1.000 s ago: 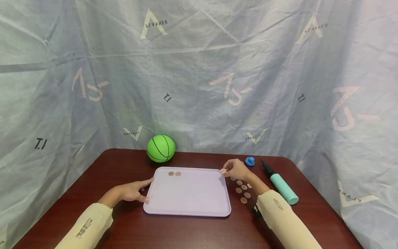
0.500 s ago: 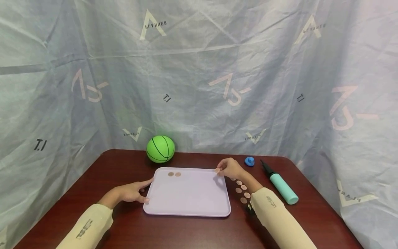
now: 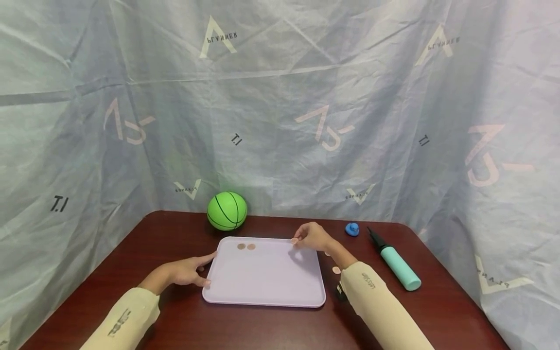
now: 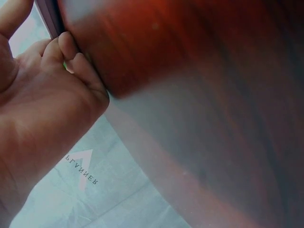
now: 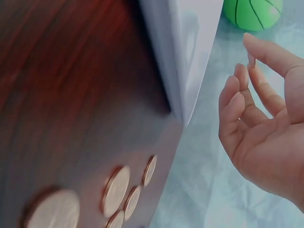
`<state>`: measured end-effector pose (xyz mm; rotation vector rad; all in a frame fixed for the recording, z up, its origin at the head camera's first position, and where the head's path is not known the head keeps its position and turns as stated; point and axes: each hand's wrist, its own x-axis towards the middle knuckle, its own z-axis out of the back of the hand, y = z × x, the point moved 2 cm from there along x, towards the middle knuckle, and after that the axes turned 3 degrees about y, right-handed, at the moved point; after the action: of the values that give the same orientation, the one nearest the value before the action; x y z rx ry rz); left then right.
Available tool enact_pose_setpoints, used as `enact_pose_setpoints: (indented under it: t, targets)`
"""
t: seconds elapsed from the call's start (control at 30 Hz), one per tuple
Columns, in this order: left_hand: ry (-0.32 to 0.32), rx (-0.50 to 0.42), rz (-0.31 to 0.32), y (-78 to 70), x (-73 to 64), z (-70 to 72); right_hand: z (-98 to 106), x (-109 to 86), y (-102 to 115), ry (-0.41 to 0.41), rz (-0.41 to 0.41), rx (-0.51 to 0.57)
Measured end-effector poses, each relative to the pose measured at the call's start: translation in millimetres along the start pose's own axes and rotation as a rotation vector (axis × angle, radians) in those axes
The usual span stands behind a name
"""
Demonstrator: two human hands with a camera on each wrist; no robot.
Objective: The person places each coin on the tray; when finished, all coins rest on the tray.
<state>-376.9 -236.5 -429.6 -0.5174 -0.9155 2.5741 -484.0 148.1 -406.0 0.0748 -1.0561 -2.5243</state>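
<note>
The right hand [image 3: 316,236] pinches a coin [image 3: 294,241] in its fingers at the tray's [image 3: 262,277] far edge, toward the right corner. The left hand [image 3: 187,271], fingers wide, touches the left edge; two coins [image 3: 241,246] lie near the far left corner.

a green ball [image 3: 227,211], a blue duck [image 3: 352,230] and a teal-and-black pump [image 3: 399,267] lie before a printed grey cloth [image 3: 267,107].

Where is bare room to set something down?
Free: the lilac rectangular tray in front of its two copper-coloured coins; the dark-red table nearer the camera, between cream sleeves. Crowded: right of the tray, with loose coins, the right sleeve and mint-green pump.
</note>
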Motion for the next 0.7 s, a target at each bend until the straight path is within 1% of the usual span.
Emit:
enact_pose_setpoints:
  t: [0.17,0.3,0.43,0.7]
  targets:
    - [0.005,0.004,-0.011,-0.4,0.2,0.1,-6,3.4,13,-0.004,-0.005,-0.044]
    - [0.006,0.001,-0.011,-0.1,0.3,0.3,-11,6.2,21,0.003,-0.015,-0.040]
    - [0.005,-0.001,-0.007,0.1,-0.1,0.1,-17,10.7,23,0.017,-0.037,-0.044]
    - [0.009,-0.008,-0.008,-0.6,-0.9,-0.2,-26,15.7,25,0.055,-0.047,-0.074]
